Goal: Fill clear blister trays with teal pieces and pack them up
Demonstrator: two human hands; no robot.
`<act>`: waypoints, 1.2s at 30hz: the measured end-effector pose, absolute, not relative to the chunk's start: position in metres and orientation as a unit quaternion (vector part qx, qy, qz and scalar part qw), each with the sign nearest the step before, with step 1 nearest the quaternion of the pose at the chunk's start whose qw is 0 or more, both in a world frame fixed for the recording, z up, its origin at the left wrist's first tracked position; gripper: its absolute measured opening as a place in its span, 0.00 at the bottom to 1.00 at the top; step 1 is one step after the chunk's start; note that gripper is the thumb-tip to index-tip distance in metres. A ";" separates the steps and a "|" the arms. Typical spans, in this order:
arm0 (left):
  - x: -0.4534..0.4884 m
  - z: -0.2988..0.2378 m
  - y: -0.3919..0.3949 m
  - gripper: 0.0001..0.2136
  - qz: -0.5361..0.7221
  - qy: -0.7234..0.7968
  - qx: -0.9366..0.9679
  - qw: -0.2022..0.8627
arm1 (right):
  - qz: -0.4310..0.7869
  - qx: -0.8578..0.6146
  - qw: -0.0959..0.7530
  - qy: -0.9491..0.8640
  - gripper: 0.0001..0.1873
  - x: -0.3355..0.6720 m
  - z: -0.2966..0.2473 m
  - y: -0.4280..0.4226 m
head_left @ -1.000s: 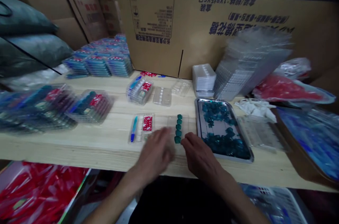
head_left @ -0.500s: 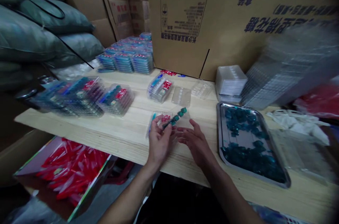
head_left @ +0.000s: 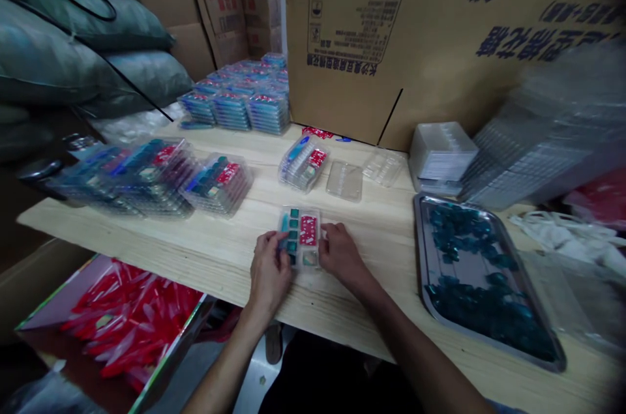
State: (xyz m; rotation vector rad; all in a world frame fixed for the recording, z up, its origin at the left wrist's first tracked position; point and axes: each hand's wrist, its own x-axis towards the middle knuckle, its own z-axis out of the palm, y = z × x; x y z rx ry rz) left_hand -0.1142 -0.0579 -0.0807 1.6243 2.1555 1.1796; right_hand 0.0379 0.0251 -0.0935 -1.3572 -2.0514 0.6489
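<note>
On the table in front of me lies a clear plastic blister tray (head_left: 299,231). A row of dark green cubes (head_left: 293,223) fills a long slot, with a blue-green item partly visible left of it. The tray also holds a red packet with white marks (head_left: 308,230) and a small pale piece (head_left: 309,259). My left hand (head_left: 270,269) grips the tray's left side, index fingertip at the cubes. Closed at the right edge is my right hand (head_left: 341,252), thumb and curled fingers against the plastic.
A metal tray (head_left: 421,251) of loose green cubes stands at right. Behind are a filled stack (head_left: 303,163), an empty blister (head_left: 344,180) and stacked clear blisters (head_left: 443,152). More filled stacks (head_left: 218,184) stand left. A box (head_left: 182,329) of red packets sits below the edge.
The slanted row of green cubes in my left hand now lies in the blister tray. Both hands have come down to the tray's sides. The view has shifted slightly.
</note>
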 end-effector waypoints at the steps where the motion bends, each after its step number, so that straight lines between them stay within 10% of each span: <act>1: -0.112 -0.079 -0.057 0.17 0.374 0.735 0.560 0.079 | 0.242 -0.514 0.300 -0.766 0.18 0.040 -0.096 0.024; 10: -0.072 -0.061 -0.032 0.35 0.160 0.789 0.589 0.066 | 0.331 -0.479 0.420 -0.696 0.19 0.063 -0.111 0.024; 24: -0.225 0.047 0.006 0.31 0.139 0.821 0.532 -0.151 | 0.389 -0.440 0.454 -0.670 0.16 0.064 -0.122 0.029; 36: -0.249 0.029 0.051 0.36 0.057 0.808 0.565 -0.156 | 0.397 -0.440 0.493 -0.637 0.12 0.056 -0.115 0.030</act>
